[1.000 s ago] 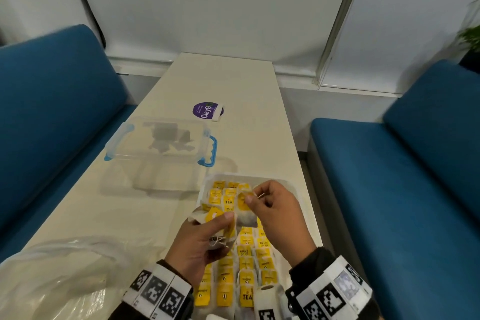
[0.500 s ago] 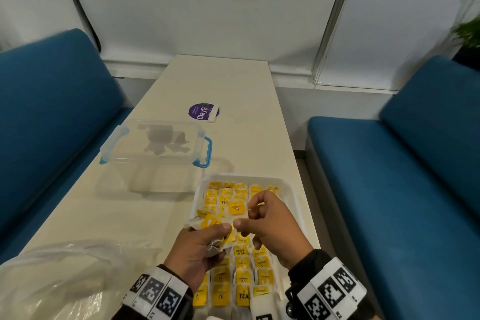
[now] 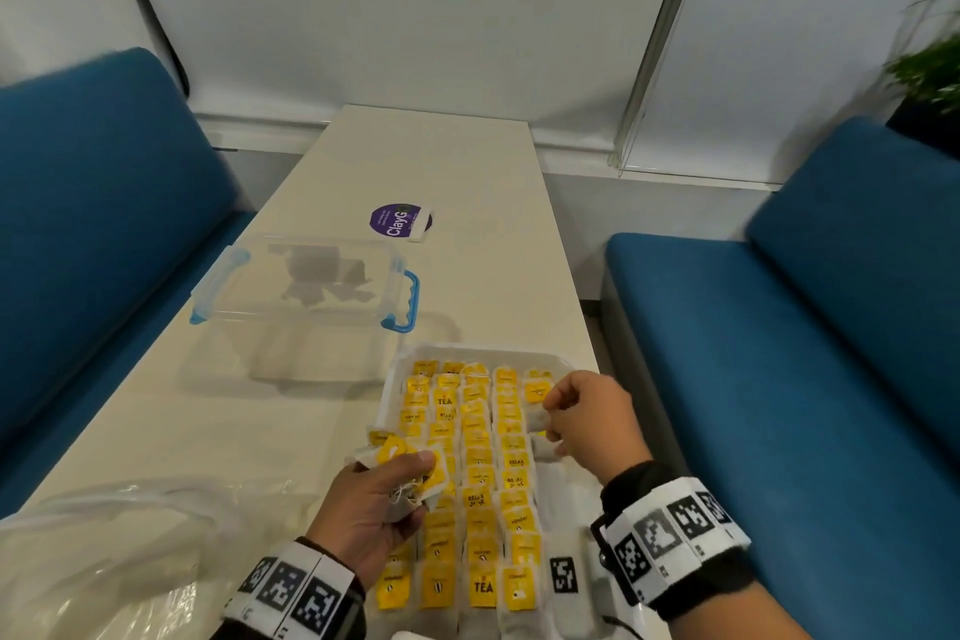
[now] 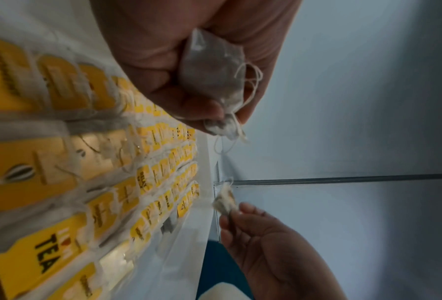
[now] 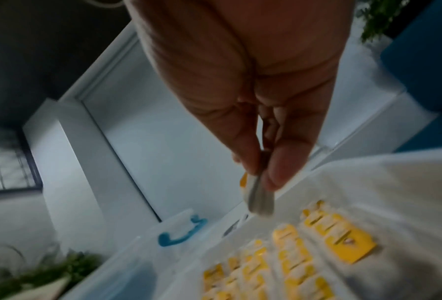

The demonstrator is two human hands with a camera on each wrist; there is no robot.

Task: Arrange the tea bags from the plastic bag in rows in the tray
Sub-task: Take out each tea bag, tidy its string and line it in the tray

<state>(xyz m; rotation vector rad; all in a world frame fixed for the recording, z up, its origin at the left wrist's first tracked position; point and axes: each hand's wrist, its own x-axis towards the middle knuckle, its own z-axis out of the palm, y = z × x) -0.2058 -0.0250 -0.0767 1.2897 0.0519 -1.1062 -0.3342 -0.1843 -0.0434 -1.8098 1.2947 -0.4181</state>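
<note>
Plastic bag lies crumpled at your far left; beside it your left hand grips a bunch of tea bags over the tray, while your right hand pinches 1 tea bag above the rightmost row.

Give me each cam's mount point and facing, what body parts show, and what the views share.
Head: on the head, looking forward and down at the beige table; both hands and marker-tagged wrists show.
Left wrist: on the left wrist, looking along the left hand, which grips crumpled grey tea bags; the right hand also shows.
Right wrist: on the right wrist, looking along the right hand, which pinches one tea bag.
Shared: all three show the white tray with rows of yellow-tagged tea bags.
</note>
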